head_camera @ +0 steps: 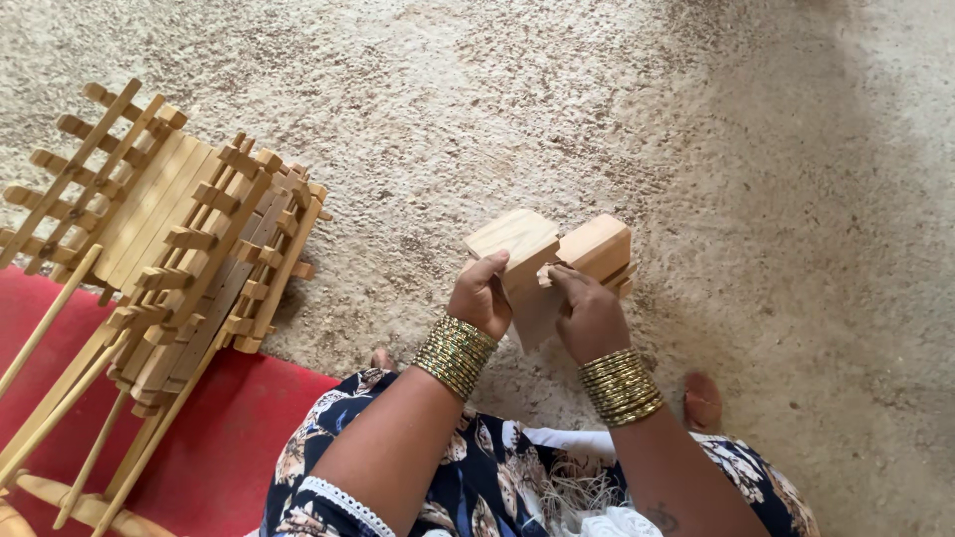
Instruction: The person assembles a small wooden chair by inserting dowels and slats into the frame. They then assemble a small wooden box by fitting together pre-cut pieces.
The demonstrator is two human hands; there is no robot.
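A small pale wooden piece made of joined blocks [542, 261] is held up over the floor in front of me. My left hand [481, 295] grips its left block, thumb on the top face. My right hand [587, 311] pinches the joint between the two blocks, fingers curled onto the wood. Both wrists carry stacks of gold bangles [455, 355]. The underside of the piece is hidden behind my hands.
A wooden slatted frame with lattice sides [179, 239] lies tilted at the left, partly on a red mat [229, 438]. Long wooden rods [60, 398] lean under it. Rough beige carpet [746, 149] covers the floor. My patterned skirt [497, 477] fills the bottom edge.
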